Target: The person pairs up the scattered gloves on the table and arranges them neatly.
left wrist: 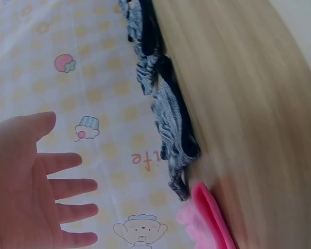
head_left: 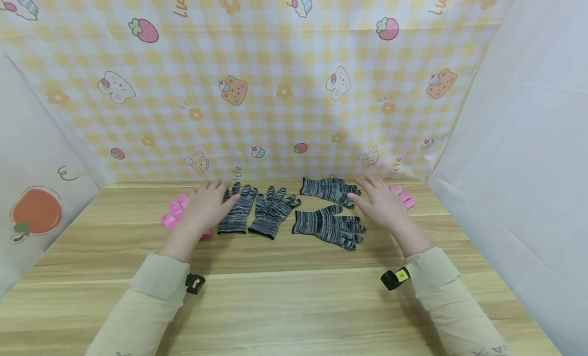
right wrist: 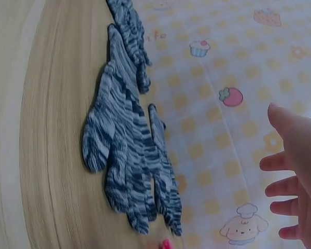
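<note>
Several grey-and-black knitted gloves lie flat near the back of the table. At the left are an upright glove [head_left: 237, 215] and a slanted glove [head_left: 271, 213]. To the right, a sideways glove [head_left: 323, 188] lies behind another sideways glove [head_left: 328, 227]. My left hand [head_left: 206, 205], fingers extended, is above a pink glove [head_left: 172, 215] and beside the leftmost grey one. My right hand [head_left: 382, 202] spreads its fingers near the right-hand gloves, partly covering a pink item [head_left: 406, 198]. Both wrist views show the left palm [left wrist: 26, 192] and right hand [right wrist: 303, 176] holding nothing.
The wooden table [head_left: 285, 310] runs up to a yellow checked cloth [head_left: 285, 116] hanging behind the gloves. White cloth walls [head_left: 514, 142] stand along both sides. A black wrist strap [head_left: 195, 283] shows at the left sleeve, another [head_left: 390, 279] at the right.
</note>
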Available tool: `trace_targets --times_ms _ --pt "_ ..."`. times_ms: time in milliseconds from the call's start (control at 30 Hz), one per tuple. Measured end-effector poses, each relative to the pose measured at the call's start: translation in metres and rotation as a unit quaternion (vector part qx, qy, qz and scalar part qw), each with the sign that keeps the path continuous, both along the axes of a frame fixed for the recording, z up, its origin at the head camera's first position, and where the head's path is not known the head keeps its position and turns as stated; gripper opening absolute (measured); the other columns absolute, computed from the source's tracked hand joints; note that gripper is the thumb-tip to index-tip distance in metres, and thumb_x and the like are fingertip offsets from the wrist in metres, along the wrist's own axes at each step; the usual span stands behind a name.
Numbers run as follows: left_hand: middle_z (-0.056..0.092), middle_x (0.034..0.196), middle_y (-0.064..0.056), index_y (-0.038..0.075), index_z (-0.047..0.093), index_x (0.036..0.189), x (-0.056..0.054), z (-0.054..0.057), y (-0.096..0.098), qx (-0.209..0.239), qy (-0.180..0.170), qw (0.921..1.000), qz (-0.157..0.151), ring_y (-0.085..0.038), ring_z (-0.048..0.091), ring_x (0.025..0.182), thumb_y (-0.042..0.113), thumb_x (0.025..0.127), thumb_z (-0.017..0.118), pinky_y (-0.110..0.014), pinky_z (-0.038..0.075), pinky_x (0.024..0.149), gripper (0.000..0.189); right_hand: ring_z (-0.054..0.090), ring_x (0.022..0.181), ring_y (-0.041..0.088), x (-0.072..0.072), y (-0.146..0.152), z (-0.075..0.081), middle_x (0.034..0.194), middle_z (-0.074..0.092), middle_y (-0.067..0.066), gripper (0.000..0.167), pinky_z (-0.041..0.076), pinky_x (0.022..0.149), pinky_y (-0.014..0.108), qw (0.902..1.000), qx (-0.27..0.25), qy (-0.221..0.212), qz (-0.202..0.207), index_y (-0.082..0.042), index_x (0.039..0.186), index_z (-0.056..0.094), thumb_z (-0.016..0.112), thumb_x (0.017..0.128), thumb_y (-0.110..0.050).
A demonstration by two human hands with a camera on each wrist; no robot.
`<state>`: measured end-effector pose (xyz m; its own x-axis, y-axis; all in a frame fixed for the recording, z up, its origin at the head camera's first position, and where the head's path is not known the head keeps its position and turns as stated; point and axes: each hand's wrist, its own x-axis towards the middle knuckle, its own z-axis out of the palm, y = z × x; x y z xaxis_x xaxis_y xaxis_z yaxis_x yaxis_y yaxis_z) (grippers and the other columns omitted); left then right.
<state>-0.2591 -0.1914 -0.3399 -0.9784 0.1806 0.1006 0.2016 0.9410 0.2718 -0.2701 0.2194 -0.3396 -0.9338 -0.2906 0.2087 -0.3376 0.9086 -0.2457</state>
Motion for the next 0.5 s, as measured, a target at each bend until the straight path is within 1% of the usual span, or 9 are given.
trace_targets --times_ms 167,300,367,500 --pt "0.028 0.149 -0.027 0.000 0.034 0.147 -0.002 0.002 0.003 0.014 -0.004 0.9999 -0.003 -0.049 0.021 0.135 0.055 0.099 0.036 -0.069 0.008 0.105 0.073 0.024 0.137 0.042 0.005 -0.013 0.001 0.150 0.029 0.021 0.066 0.018 0.109 0.059 0.9996 -0.029 0.001 0.003 -0.005 0.144 0.041 0.041 0.099 -0.052" --pt "0.039 0.143 -0.026 -0.003 0.041 0.142 -0.003 0.004 0.006 0.044 -0.003 0.9990 -0.012 -0.046 0.034 0.130 0.046 0.099 0.044 -0.063 0.023 0.105 0.065 0.027 0.136 0.041 0.007 -0.022 0.001 0.149 0.032 0.020 0.064 0.020 0.110 0.057 0.9980 -0.061 0.000 0.013 -0.004 0.143 0.042 0.041 0.099 -0.051" --pt "0.043 0.140 -0.026 -0.004 0.045 0.139 -0.004 0.004 0.007 0.063 -0.001 0.9979 -0.017 -0.045 0.039 0.127 0.042 0.099 0.046 -0.060 0.030 0.103 0.060 0.029 0.135 0.040 0.008 -0.025 0.001 0.148 0.034 0.020 0.064 0.021 0.110 0.056 0.9966 -0.080 -0.001 0.018 -0.003 0.142 0.043 0.041 0.099 -0.051" --pt "0.051 0.133 -0.025 -0.005 0.051 0.133 -0.006 0.003 0.010 0.092 0.006 0.9956 -0.021 -0.043 0.048 0.120 0.034 0.099 0.049 -0.057 0.039 0.098 0.052 0.033 0.134 0.039 0.008 -0.033 -0.001 0.146 0.038 0.020 0.063 0.024 0.109 0.055 0.9923 -0.121 -0.003 0.024 -0.001 0.139 0.046 0.040 0.099 -0.050"
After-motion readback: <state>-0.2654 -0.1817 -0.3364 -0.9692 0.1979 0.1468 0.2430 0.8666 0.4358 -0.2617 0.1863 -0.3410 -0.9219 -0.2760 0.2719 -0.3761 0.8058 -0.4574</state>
